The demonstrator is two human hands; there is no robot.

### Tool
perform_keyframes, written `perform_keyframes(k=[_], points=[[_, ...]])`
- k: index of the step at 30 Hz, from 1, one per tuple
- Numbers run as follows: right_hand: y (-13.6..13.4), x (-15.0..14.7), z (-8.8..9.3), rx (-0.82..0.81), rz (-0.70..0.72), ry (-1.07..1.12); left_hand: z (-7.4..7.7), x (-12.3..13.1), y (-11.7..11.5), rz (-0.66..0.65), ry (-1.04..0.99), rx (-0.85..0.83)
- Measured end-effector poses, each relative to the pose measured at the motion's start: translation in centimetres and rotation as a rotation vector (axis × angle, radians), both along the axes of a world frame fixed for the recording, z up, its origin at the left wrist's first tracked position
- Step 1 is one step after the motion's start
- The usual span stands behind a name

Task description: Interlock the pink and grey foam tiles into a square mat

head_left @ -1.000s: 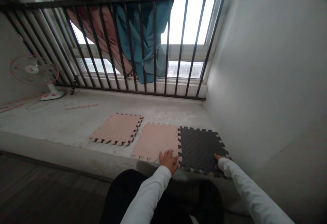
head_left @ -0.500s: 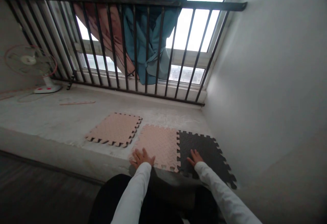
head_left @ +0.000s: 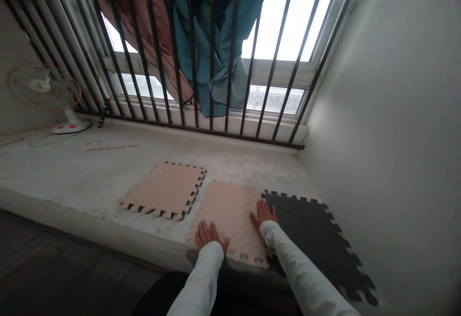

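My left hand (head_left: 210, 236) lies flat with spread fingers on the near left corner of a pink foam puzzle mat tile (head_left: 230, 210). My right hand (head_left: 264, 215) rests palm down, fingers stretched, over the seam where that pink tile meets a dark grey foam tile (head_left: 309, 229). The two tiles sit edge to edge, their teeth meshed where the seam shows; my right hand and sleeve hide part of it. A second pink foam tile (head_left: 165, 186) lies apart to the left, with a narrow gap between.
All tiles lie on a pale concrete ledge (head_left: 90, 181). Behind runs a dark metal railing (head_left: 201, 128) before a window with teal and pink curtains (head_left: 201, 52). A fan (head_left: 72, 121) stands at the left; thin pink edge strips (head_left: 111, 148) lie nearby. A white wall (head_left: 389, 138) bounds the right.
My right hand has shifted left from the dark tile to the seam with the pink one. My left hand stays on the pink tile's near corner. The view has moved closer and tilted down.
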State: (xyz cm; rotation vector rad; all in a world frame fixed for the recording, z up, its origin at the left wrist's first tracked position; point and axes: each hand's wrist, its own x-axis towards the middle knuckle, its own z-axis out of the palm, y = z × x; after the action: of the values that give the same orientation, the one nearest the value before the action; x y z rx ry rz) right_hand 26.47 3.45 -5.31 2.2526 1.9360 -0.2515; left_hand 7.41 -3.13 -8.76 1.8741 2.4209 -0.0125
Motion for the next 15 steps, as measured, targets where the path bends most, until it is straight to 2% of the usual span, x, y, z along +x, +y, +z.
perform_keyframes(k=[5, 8, 11, 13, 15], points=[[3.1, 0.8, 0.0, 0.006, -0.066, -0.026, -0.7, -0.4, -0.1, -0.015, -0.048, -0.043], [4.3, 0.8, -0.1, 0.031, -0.061, -0.038, -0.3, -0.4, -0.4, -0.034, -0.100, -0.094], [4.8, 1.0, -0.4, 0.051, -0.036, -0.040, 2.0, -0.4, -0.2, -0.054, -0.099, -0.145], [5.0, 1.2, -0.6, 0.060, -0.028, -0.045, 4.5, -1.1, 0.7, -0.094, -0.107, -0.228], [5.1, 1.4, -0.9, 0.065, -0.027, -0.053, 6.9, -2.8, 2.1, -0.084, -0.107, -0.249]])
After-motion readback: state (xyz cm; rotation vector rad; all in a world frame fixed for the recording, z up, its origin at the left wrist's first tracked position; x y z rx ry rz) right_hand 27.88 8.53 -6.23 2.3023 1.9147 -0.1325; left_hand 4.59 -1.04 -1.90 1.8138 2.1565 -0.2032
